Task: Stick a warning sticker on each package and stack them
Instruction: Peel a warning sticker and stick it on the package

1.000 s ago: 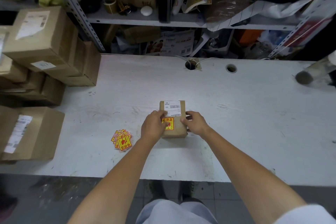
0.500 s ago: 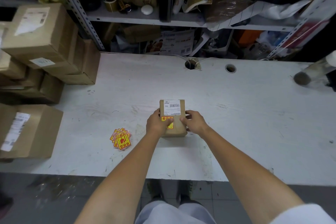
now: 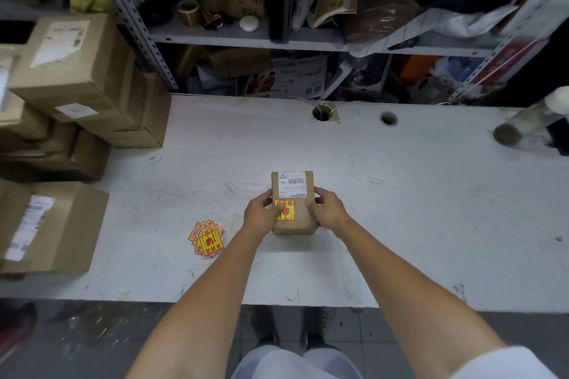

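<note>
A small brown package (image 3: 300,218) with a white shipping label lies on the white table (image 3: 400,209) in front of me. A yellow and red warning sticker (image 3: 287,211) sits on its top below the label. My left hand (image 3: 261,215) holds the package's left side, its thumb pressing on the sticker. My right hand (image 3: 328,209) grips the right side, thumb on the top. A small pile of loose warning stickers (image 3: 207,237) lies on the table to the left of the package.
Several cardboard boxes (image 3: 80,83) are stacked at the table's left end, with another large box (image 3: 46,224) nearer the front edge. Cluttered metal shelves (image 3: 277,37) stand behind the table. Two cable holes (image 3: 321,112) pierce the table's back. A cylinder (image 3: 523,123) lies at far right.
My left thumb has slid over the warning sticker on the package. Both hands have stayed on the package's sides.
</note>
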